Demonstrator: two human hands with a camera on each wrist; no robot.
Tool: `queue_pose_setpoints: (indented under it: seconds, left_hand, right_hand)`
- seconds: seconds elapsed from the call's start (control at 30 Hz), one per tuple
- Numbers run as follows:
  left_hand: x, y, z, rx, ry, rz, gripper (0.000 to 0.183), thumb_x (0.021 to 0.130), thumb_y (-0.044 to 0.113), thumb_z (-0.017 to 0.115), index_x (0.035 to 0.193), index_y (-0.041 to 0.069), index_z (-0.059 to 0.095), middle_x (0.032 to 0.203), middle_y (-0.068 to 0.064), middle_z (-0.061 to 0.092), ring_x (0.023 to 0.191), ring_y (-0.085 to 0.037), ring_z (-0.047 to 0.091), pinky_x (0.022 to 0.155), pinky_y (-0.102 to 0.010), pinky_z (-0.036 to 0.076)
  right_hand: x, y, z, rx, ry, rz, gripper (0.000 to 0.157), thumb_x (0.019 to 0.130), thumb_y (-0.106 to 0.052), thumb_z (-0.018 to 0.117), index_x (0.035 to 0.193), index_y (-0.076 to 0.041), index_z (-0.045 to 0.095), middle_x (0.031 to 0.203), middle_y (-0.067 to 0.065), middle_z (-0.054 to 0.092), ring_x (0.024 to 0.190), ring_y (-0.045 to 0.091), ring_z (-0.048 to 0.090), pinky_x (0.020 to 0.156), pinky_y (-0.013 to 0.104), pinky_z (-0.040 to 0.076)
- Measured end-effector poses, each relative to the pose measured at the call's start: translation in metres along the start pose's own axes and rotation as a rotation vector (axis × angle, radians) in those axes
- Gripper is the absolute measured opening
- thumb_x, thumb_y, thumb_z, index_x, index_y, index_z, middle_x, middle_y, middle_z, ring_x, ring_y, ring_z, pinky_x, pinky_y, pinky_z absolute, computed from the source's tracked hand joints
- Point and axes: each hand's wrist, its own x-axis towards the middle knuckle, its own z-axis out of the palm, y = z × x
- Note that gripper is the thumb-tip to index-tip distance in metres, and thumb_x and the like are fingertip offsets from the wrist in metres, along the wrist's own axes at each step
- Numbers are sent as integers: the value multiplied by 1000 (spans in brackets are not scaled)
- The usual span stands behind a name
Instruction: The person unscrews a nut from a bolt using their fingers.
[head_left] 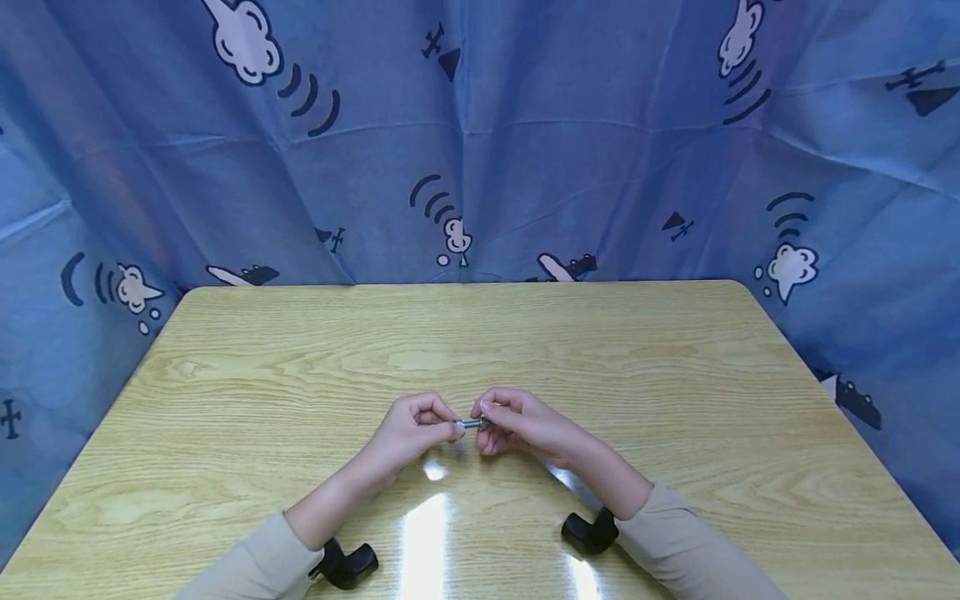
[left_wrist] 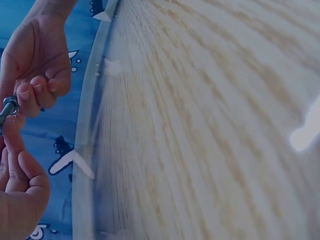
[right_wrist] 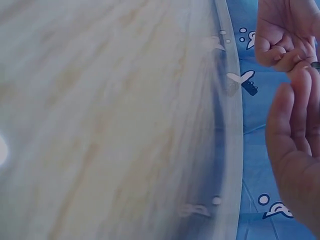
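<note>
A small silver bolt (head_left: 470, 424) is held level between the two hands, just above the table. My left hand (head_left: 412, 429) pinches one end of it between thumb and finger. At the other end, the right hand (head_left: 528, 425) grips a wider metal part with thumb and fingers. Seen from the left wrist, that part looks like a nut (left_wrist: 11, 103) around the threaded shaft; whether it is a nut or the bolt's head I cannot tell for certain. In the right wrist view the fingers and frame edge hide most of the bolt.
The wood-grain table (head_left: 300, 350) carries bright light reflections near its front. Behind it hangs a blue printed curtain (head_left: 525, 167). Black wrist-worn devices (head_left: 348, 567) sit by both beige sleeves (head_left: 690, 542).
</note>
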Motion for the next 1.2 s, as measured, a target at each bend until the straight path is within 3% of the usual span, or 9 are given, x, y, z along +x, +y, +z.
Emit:
queue_pose_setpoints:
  seconds: [0.17, 0.3, 0.4, 0.6, 0.87, 1.2]
  left_hand:
    - [-1, 0, 0, 16, -3, -12, 16, 81, 4, 65, 88, -8, 60, 76, -1, 68, 75, -18, 63, 74, -29, 51]
    - [-2, 0, 0, 21, 1, -21, 14, 80, 3, 65, 88, -8, 60, 75, 0, 67, 73, -15, 62, 72, -29, 50]
    - [-2, -1, 0, 24, 7, -24, 15, 80, 4, 66, 88, -7, 60, 75, 0, 67, 73, -15, 61, 72, -29, 49]
    - [0, 0, 2, 28, 9, -24, 15, 80, 5, 66, 88, -7, 60, 75, -1, 67, 72, -14, 61, 73, -30, 49]
    - [0, -1, 3, 21, 4, -22, 15, 80, 3, 66, 88, -8, 60, 74, -1, 67, 71, -13, 60, 69, -27, 47]
    - [-1, 0, 6, -17, -32, -11, 16, 80, 3, 65, 88, -9, 59, 77, -3, 68, 75, -17, 63, 74, -28, 50]
  right_hand:
    - [1, 1, -1, -26, 23, -31, 20, 92, -10, 56, 103, 6, 50, 81, 4, 63, 75, 14, 61, 72, 29, 52]
    - [1, 2, -2, -50, 35, -56, 29, 85, -2, 63, 106, 11, 48, 86, 5, 57, 77, 14, 58, 72, 26, 50]
    - [1, 3, -1, -34, 42, -41, 33, 88, -8, 61, 109, 13, 46, 89, 5, 56, 81, 15, 59, 75, 29, 51]
    - [0, 2, -1, 3, 23, -11, 30, 97, -23, 50, 110, 4, 49, 91, 6, 61, 83, 19, 61, 77, 32, 52]
    - [0, 3, -1, 15, -29, 10, 26, 99, -27, 45, 108, -3, 51, 88, 6, 60, 79, 15, 61, 76, 31, 51]
    - [0, 4, 0, -5, -66, 7, 27, 100, -26, 43, 108, -2, 51, 86, 7, 59, 77, 15, 59, 75, 32, 51]
